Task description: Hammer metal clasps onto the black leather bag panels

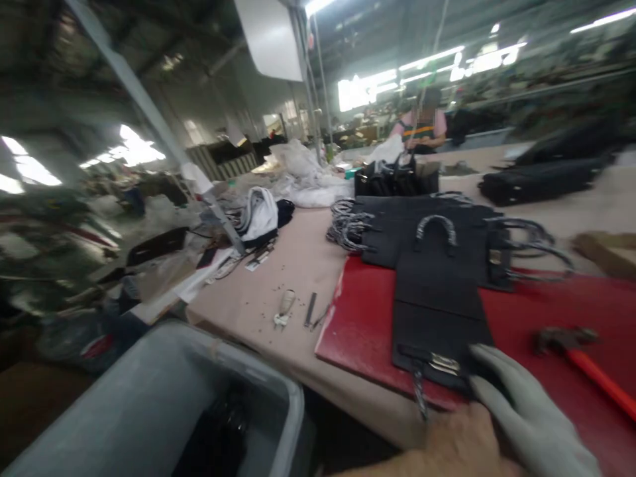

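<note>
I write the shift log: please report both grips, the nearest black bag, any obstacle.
Left grip, bare, by near edge of black bag; right grip, gloved, at its right edge. Bag partly over red board. Hammer to the right, apart.

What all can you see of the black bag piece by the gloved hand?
The leather-like black bag piece lies flat on the red board, a line crossing it. Its close end has a shiny metal plate and a mottled grey-black strap reaching past the board's edge. Its far end meets other black pieces. The gloved right hand touches its near right corner.
</note>
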The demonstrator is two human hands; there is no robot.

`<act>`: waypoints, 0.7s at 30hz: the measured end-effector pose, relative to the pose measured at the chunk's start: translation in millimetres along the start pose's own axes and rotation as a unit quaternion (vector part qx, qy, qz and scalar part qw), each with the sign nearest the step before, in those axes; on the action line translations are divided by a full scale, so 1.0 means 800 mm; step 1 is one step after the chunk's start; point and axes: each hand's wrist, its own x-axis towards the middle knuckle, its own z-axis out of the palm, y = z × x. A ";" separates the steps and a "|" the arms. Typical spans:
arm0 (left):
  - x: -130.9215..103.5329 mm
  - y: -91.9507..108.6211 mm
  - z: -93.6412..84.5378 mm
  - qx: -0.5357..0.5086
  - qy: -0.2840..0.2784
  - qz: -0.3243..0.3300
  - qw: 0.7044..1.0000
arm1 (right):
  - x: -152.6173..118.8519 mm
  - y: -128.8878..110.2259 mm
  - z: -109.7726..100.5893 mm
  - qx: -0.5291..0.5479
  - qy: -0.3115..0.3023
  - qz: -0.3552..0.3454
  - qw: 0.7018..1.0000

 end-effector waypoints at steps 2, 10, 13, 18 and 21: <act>-0.023 -0.011 -0.023 0.018 0.015 0.093 0.995 | -0.006 -0.007 -0.010 -0.006 -0.032 0.003 0.999; -0.061 -0.108 -0.088 0.173 0.137 0.256 0.941 | -0.001 -0.030 -0.011 -0.053 -0.060 0.020 0.997; -0.063 -0.114 -0.080 0.176 0.137 0.282 0.933 | 0.003 -0.031 -0.016 -0.062 -0.076 0.009 0.995; -0.053 -0.109 -0.071 0.175 0.145 0.278 0.933 | 0.015 -0.027 -0.007 -0.120 -0.095 -0.079 0.985; -0.050 -0.109 -0.076 0.195 0.122 0.263 0.937 | 0.022 -0.024 0.015 -0.121 -0.094 -0.135 0.979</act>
